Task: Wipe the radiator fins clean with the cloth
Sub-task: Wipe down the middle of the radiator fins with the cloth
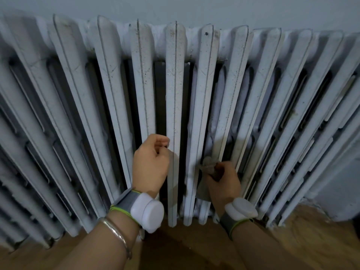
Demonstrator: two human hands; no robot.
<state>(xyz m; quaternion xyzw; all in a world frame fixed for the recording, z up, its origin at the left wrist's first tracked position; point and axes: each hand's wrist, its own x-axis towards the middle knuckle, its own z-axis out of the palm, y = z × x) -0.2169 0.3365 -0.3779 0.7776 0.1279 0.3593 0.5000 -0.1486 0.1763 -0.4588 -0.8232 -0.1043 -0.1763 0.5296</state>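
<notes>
Cloth (208,165), grey, bunched, pinched in the curled fingers of the right hand (224,181); wad pressed into a gap between radiator fins (203,94) just beyond the fingertips. Left hand (151,162): fingers curled inward, thumb touching neighbouring fin's edge.

home room; cast-iron radiator (175,94), painted wall (194,8), wooden floor (194,250)

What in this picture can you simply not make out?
- Head view: much of the cloth is hidden inside the right hand.
- Head view: whether the left hand grips the fin or only touches it; its curled fingers hide that.
- Head view: the radiator is cut off by the left edge.
</notes>
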